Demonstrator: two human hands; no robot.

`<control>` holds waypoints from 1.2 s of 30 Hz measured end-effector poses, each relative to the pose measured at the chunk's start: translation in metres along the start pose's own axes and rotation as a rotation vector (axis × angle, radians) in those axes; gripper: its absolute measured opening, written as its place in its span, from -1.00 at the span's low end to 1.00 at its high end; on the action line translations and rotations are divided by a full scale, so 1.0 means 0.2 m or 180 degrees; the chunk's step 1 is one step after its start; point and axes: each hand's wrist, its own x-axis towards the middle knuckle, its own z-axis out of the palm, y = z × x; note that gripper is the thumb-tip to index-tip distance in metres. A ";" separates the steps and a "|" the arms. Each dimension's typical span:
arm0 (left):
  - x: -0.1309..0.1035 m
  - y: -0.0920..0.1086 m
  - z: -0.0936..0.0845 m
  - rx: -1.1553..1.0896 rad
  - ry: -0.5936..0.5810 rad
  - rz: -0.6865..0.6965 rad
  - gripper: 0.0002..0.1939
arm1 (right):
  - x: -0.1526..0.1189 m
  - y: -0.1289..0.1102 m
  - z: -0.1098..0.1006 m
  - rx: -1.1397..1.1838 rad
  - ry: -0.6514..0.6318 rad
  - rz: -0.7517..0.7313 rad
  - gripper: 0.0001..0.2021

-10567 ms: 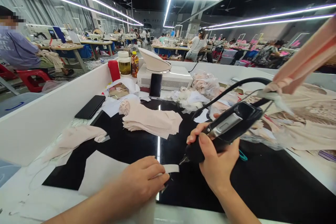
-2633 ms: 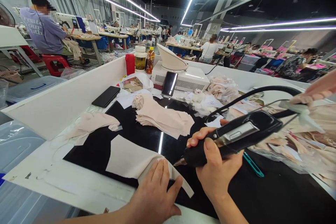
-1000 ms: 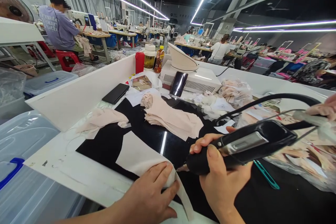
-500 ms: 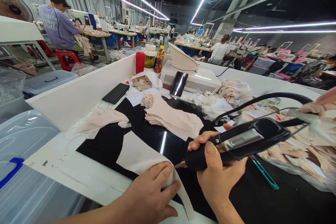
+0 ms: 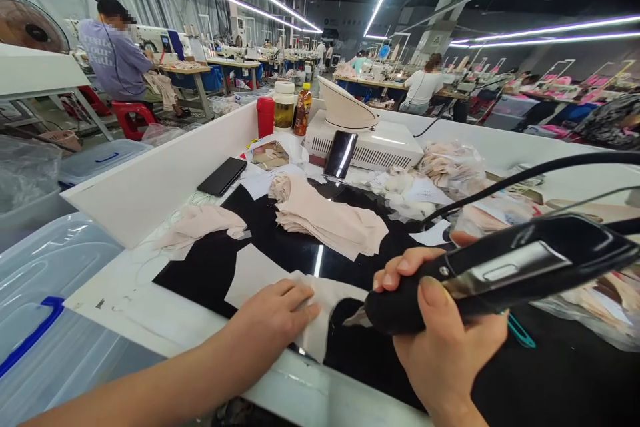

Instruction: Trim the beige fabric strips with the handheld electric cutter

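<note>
Fabric (image 5: pixel 280 280) now flatter under the spread left hand (image 5: pixel 273 313), edge curl gone; right hand (image 5: pixel 445 347), at three o'clock, grips the cutter (image 5: pixel 500 273), tip off the cloth.

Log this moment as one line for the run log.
left hand flat on fabric piece | right hand gripping black cutting tool | tip at fabric edge

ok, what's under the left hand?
The left hand presses flat on a pale fabric piece lying on the black work surface. The fabric beneath the palm is covered, so its state there cannot be seen.
</note>
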 end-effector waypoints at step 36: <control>0.07 0.11 0.07 -0.0440 0.0703 0.1079 -0.78 | -0.13 0.02 -0.11 -0.0075 -0.0339 -0.0123 -0.56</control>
